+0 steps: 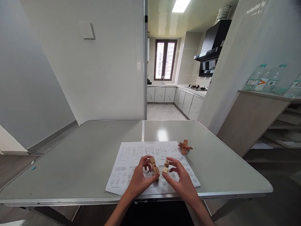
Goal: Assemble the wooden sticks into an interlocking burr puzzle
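Because the left hand (140, 178) grips a notched wooden piece (153, 165) and the right hand (180, 179) grips a paler wooden block (166, 167), each in a narrow pinch, I judge slippage the main risk. Both parts are held apart above the printed sheet (127, 161) near the front edge of the desk (70, 163). Contact at a wrong angle could twist either part loose. A wide rightward sweep could displace the interlocked wooden assembly (185, 147) at the sheet's far right corner.
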A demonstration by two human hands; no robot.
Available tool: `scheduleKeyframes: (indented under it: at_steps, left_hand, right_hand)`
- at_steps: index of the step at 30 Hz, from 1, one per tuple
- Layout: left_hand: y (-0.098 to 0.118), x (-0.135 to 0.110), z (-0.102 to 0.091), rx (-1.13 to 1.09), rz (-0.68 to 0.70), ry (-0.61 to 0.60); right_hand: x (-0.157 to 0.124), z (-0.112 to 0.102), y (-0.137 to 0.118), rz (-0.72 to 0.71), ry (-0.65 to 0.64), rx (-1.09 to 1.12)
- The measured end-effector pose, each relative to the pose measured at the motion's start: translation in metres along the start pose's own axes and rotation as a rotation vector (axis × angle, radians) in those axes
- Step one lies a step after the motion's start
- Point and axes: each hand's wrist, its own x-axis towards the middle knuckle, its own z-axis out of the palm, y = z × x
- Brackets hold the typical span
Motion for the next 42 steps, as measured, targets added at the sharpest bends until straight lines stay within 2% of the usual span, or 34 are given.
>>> scheduleKeyframes:
  at_steps: [5, 12, 20, 26, 33, 37, 42]
  left_hand:
    - [-0.002, -0.007, 0.006, 0.012, 0.051, -0.017]
    - [-0.016, -0.012, 0.010, 0.151, 0.148, 0.038]
    - [-0.024, -0.012, 0.013, 0.294, 0.279, 0.056]
    - [-0.021, -0.012, 0.012, 0.296, 0.307, 0.026]
    - [-0.024, -0.013, 0.015, 0.303, 0.347, 0.054]
    - [-0.020, -0.014, 0.013, 0.316, 0.375, 0.014]
    - [-0.013, -0.012, 0.011, 0.351, 0.485, -0.069]
  right_hand:
    - [-0.001, 0.013, -0.026, 0.005, 0.001, -0.086]
    - [-0.001, 0.024, -0.042, 0.101, 0.005, -0.254]
    - [0.004, 0.022, -0.052, 0.116, -0.046, -0.343]
    - [0.011, 0.018, -0.065, 0.196, -0.116, -0.450]
    - [0.009, 0.023, -0.075, 0.164, -0.138, -0.577]
    - [0.005, 0.025, -0.074, 0.168, -0.111, -0.657]
    - [0.012, 0.019, -0.080, 0.185, -0.178, -0.658]
